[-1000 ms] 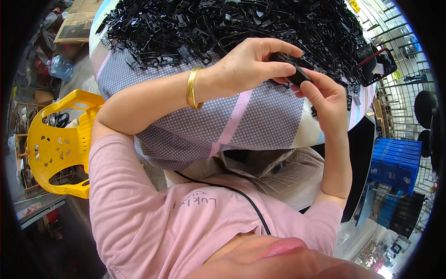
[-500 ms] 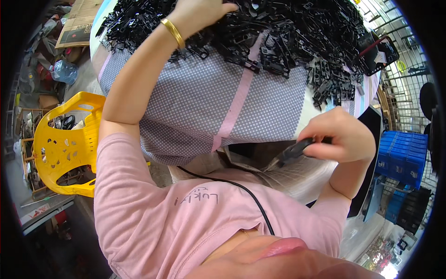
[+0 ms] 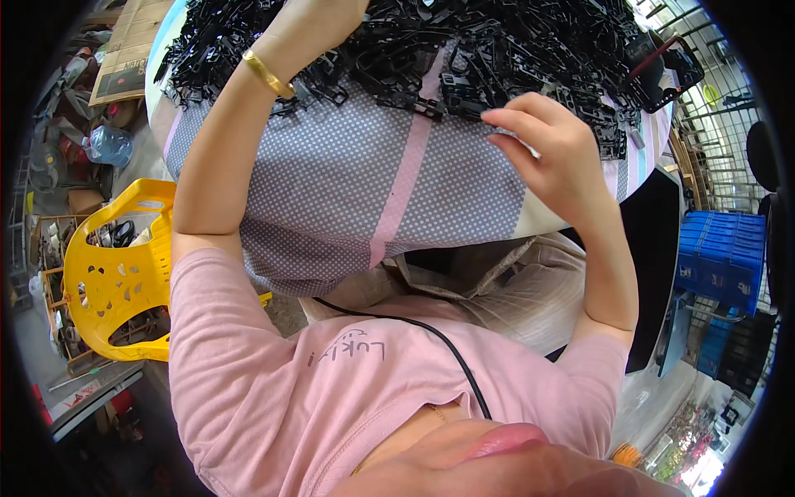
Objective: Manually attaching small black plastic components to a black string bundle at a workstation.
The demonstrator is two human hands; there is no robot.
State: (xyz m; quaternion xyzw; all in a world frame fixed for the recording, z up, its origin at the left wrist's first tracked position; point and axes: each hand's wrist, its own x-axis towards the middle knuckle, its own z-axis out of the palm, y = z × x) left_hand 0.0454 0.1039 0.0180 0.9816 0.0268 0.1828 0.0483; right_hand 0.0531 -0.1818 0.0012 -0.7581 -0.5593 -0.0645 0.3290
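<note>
A large pile of small black plastic clips [image 3: 530,50] covers the far part of a cloth-covered table [image 3: 331,166]. The cloth is grey with white dots and a pink stripe. My left hand [image 3: 319,21], with a gold bangle at its wrist, is over the pile's left part at the upper edge; its fingers are cut off or hidden. Over the pile's near edge, my right hand [image 3: 551,149] has thumb and forefinger apart with nothing seen between them. The forefinger's tip is beside a few clips lying on the pink stripe.
A black basket [image 3: 667,74] with a red handle sits at the table's right. Blue crates [image 3: 720,257] are stacked further right. A yellow plastic chair [image 3: 120,282] stands at left, near a clear bottle [image 3: 109,146]. A black cable [image 3: 447,344] runs across my shirt.
My right hand has moved up and left from above my lap to the pile's edge. The black clip it held is out of it. My left hand has shifted left and farther up.
</note>
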